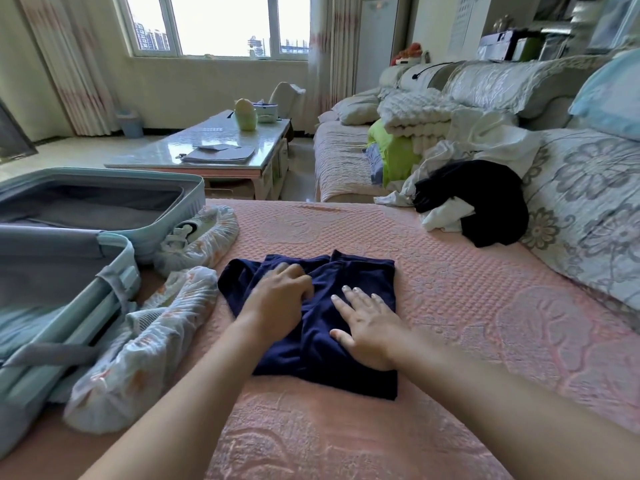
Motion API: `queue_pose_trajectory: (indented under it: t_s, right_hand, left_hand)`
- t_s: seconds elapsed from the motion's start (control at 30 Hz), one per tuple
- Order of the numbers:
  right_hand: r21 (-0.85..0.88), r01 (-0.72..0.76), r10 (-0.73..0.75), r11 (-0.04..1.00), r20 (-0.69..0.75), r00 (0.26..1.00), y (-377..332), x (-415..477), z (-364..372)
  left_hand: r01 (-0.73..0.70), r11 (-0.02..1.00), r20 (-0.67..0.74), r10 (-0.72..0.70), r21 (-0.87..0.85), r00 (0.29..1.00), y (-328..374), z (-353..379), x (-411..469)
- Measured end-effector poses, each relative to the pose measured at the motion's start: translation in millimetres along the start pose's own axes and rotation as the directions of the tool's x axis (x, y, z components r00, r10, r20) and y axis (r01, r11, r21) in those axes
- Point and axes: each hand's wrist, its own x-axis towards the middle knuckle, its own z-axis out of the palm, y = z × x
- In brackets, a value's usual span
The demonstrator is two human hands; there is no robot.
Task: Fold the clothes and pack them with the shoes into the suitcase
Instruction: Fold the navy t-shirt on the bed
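- Left hand (278, 301) curls its fingers into a fold of the navy garment (362, 275); right hand (367, 329) lies flat on it, fingers spread, gripping nothing.
- Navy garment lies partly folded on the pink bedspread (467, 306), near centre.
- Two covered shoes (149, 348) sit just left of it, beside the open suitcase (194, 188).
- Black and white clothes (485, 202) are heaped far right.

navy garment (349, 278): dark blue, partly folded, flat at centre, creased down middle.
suitcase (162, 188): pale teal hard shell, grey lining, lying open at left.
far shoe (204, 237): in white printed cover, against suitcase wall.
near shoe (149, 344): same cover, alongside suitcase's near half.
unfolded clothes (485, 202): black and white heap, far right, well apart.
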Motion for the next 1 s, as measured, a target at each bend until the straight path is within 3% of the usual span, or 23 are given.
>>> queue_pose_trajectory:
  t_s: [0.03,0.07,0.13,0.2,0.27,0.33,0.43,0.5,0.63,0.77,0.87,1.0]
  right_hand:
    - [0.007,-0.001,0.001,1.0,0.009,1.0,-3.2,-5.5,3.4]
    - [0.018,-0.016,0.015,1.0,0.024,1.0,-6.1,-11.5,8.6]
    - [0.028,-0.062,0.061,0.998,0.041,0.997,-9.1,-22.1,20.6]
    - [0.041,-0.097,0.096,0.994,0.037,0.995,-5.6,-30.0,27.2]
    - [0.105,-0.084,0.081,0.991,0.035,0.996,3.9,-33.3,23.8]
    - [0.213,-0.04,0.041,0.976,0.002,0.999,18.2,-30.6,14.8]
    - [0.294,-0.036,0.081,0.955,-0.144,0.986,48.9,-19.6,-0.4]
    - [0.196,-0.098,0.139,0.976,-0.21,0.968,70.2,-11.5,-7.7]
    - [-0.041,-0.167,0.155,0.985,-0.197,0.968,104.3,9.5,-10.6]
    - [-0.054,-0.017,0.007,0.998,-0.188,0.982,117.7,38.8,-7.9]
    - [-0.109,0.111,-0.13,0.988,-0.182,0.975,114.8,55.4,-5.9]
    - [-0.032,0.158,-0.161,0.987,-0.249,0.955,122.7,50.4,-16.9]
  left_hand:
    - [-0.058,0.998,0.006,0.058,-0.008,0.998,10.7,6.7,0.3]
    - [-0.052,0.999,0.102,0.052,-0.004,0.993,20.6,15.3,-2.3]
    - [0.072,0.994,0.404,-0.1,0.084,0.909,32.4,32.1,-16.3]
    - [0.14,0.976,0.538,-0.209,0.167,0.817,32.6,38.9,-26.4]
    - [0.159,0.967,0.532,-0.244,0.202,0.811,35.2,33.3,-26.9]
    - [0.073,0.967,0.461,-0.183,0.246,0.868,43.7,24.4,-23.6]
    - [-0.052,0.998,0.367,0.04,0.023,0.93,67.4,18.9,-20.1]
    - [-0.075,0.985,0.389,0.13,-0.154,0.912,87.1,14.2,-16.5]
    - [-0.157,0.984,0.456,0.178,-0.083,0.872,114.7,20.4,-9.9]
    - [-0.102,0.993,0.557,0.121,-0.066,0.822,120.0,25.3,8.1]
    - [-0.125,0.99,0.541,0.14,-0.066,0.829,122.7,22.4,23.5]
    - [0.045,0.977,0.621,0.097,-0.209,0.778,123.0,17.5,38.5]
